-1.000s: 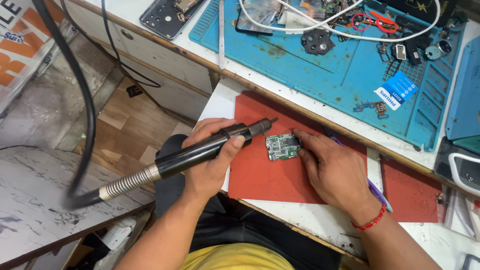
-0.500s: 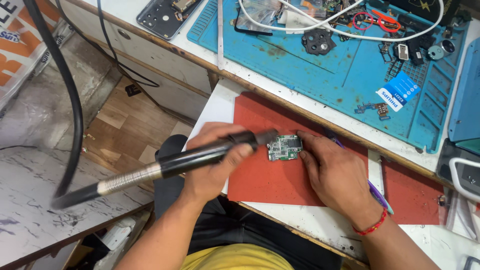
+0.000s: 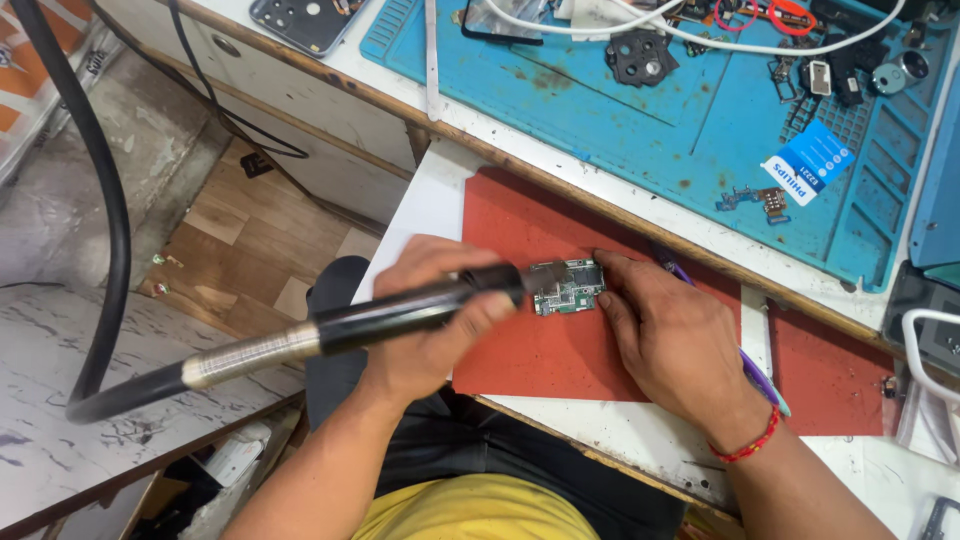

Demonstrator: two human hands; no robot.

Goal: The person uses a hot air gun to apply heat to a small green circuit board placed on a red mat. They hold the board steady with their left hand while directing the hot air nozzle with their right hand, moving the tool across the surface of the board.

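Left hand is gripping the black hot-air handpiece closed-fisted, its long axis pointing toward 3 o'clock at the small circuit board on the red mat, while right hand is pinning the board's 3 o'clock edge with flat fingertips.

**Materials and finishes at the bench**

Hot-air handpiece: glossy black plastic barrel, brushed metal collar at rear, smooth black rubber hose. Circuit board was green, matt, with small shiny metal shields. Red mat beneath looked matt and rubbery, slightly scuffed. Blue work mat was matt silicone, stained in spots. White tabletop was smooth, worn, with a bare wooden edge. Floor showed wood-grain planks. Red beaded thread bracelet on right wrist.
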